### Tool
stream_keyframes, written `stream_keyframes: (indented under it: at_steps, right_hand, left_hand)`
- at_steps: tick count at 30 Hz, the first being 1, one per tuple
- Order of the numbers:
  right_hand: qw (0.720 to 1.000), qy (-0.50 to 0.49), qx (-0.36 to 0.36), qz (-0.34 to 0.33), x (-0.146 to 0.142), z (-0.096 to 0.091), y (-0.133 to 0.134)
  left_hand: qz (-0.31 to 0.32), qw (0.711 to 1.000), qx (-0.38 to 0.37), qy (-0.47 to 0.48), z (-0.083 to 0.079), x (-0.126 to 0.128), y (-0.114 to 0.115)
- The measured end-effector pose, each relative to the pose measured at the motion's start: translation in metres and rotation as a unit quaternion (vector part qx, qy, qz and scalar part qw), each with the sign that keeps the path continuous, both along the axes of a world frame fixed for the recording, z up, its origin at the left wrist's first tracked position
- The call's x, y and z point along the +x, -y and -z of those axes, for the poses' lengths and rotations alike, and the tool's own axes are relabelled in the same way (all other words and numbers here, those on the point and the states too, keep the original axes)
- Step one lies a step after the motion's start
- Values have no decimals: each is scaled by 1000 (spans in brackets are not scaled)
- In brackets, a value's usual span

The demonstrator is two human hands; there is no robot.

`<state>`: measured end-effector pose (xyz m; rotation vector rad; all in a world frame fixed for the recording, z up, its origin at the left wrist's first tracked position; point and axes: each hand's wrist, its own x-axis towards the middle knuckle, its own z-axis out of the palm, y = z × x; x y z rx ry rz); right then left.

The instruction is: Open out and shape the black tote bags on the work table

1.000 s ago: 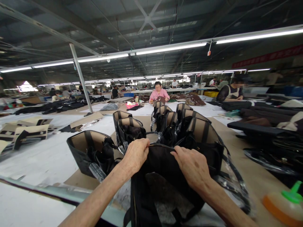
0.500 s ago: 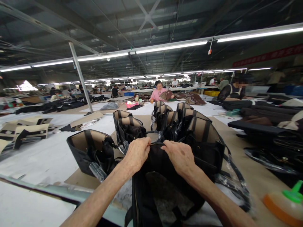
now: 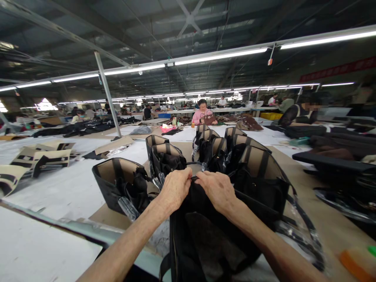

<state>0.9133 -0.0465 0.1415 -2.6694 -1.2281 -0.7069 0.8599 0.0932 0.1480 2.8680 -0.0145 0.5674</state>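
A black bag (image 3: 211, 235) stands in front of me at the table's near edge, its top edge pinched by both hands. My left hand (image 3: 177, 188) is closed on that edge, left of its middle. Close beside it, my right hand (image 3: 216, 192) grips the same edge with thumb and fingers. Just behind are several more black bags with tan linings; one open bag (image 3: 117, 182) is to the left and another (image 3: 261, 176) to the right. The fingertips partly hide the edge they hold.
Stiff beige-and-black panels (image 3: 48, 158) lie on the white tabletop at left. Dark material (image 3: 337, 156) is piled at right. An orange bottle with a green cap (image 3: 357, 262) is at the lower right. A person in pink (image 3: 201, 113) works across the table.
My right hand has slid slightly left along the bag's edge, so the two hands are closer together. The whole view has shifted a little, with things appearing further right.
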Motion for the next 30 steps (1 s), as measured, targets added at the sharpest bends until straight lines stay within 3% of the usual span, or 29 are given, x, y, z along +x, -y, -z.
stream_keyframes:
  at_steps: [5, 10, 17, 25, 30]
  right_hand:
    - [1000, -8, -15, 23, 7, 0, -1]
    - [1000, -7, -12, -3, 15, 4, -3]
    - [999, 2, -25, -23, 11, 1, -5]
    - [996, 38, -9, -85, 11, 3, -16]
    - [996, 27, 5, -83, 13, 3, -19]
  left_hand:
    - [4, 991, -134, -8, -3, -12, -4]
    - [-81, 969, -230, -49, 0, -29, -14]
    - [-117, 978, -169, -38, 8, -22, -13]
    - [-135, 986, -94, -36, 3, -17, -8]
    - [-122, 988, -85, -30, 1, -15, -7]
